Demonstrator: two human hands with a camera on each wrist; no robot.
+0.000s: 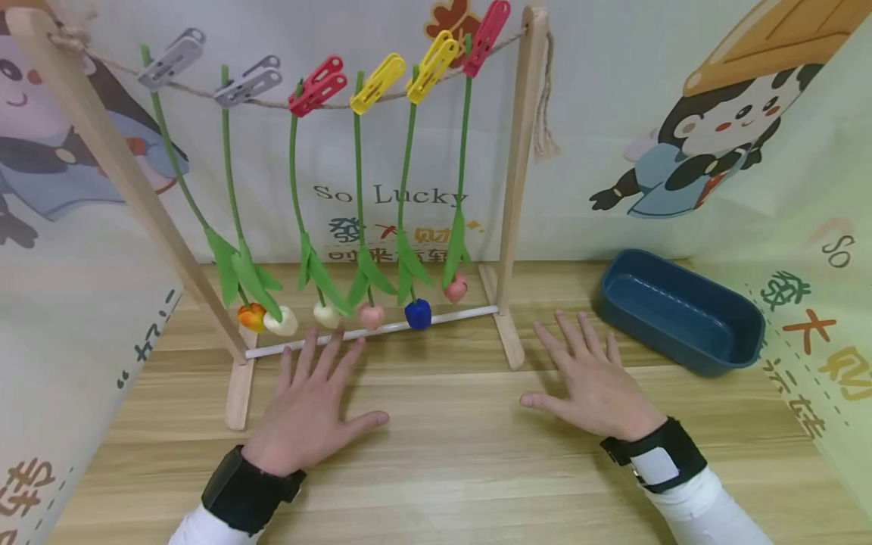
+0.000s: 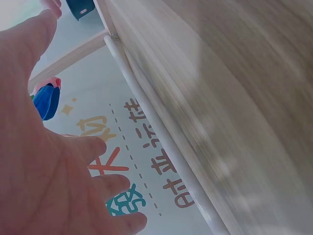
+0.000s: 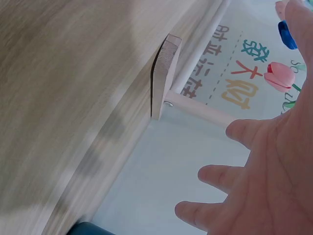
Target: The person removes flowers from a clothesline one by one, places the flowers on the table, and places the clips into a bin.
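My left hand (image 1: 308, 412) is spread flat with straight fingers, holding nothing, in front of the wooden rack's white bottom rod (image 1: 395, 328). Likewise spread and holding nothing, my right hand (image 1: 594, 387) lies between the rack's right foot (image 1: 507, 337) and a dark blue tub (image 1: 681, 310). Several artificial tulips hang head down from a twine (image 1: 194, 90), clipped by clothespins: an orange tulip (image 1: 251, 316), two white ones, a pink tulip (image 1: 372, 316), a blue tulip (image 1: 418, 313) and another pink tulip (image 1: 456, 288). In the right wrist view, a pink tulip (image 3: 279, 77) shows beyond the fingers.
Grey clothespins (image 1: 173, 59) are at the left, with red (image 1: 317, 85) and yellow (image 1: 378, 83) ones further right. The rack's left post (image 1: 129, 174) and right post (image 1: 521, 159) stand on a wood-grain table (image 1: 436, 469). A printed cloth (image 1: 599, 113) surrounds the back and sides.
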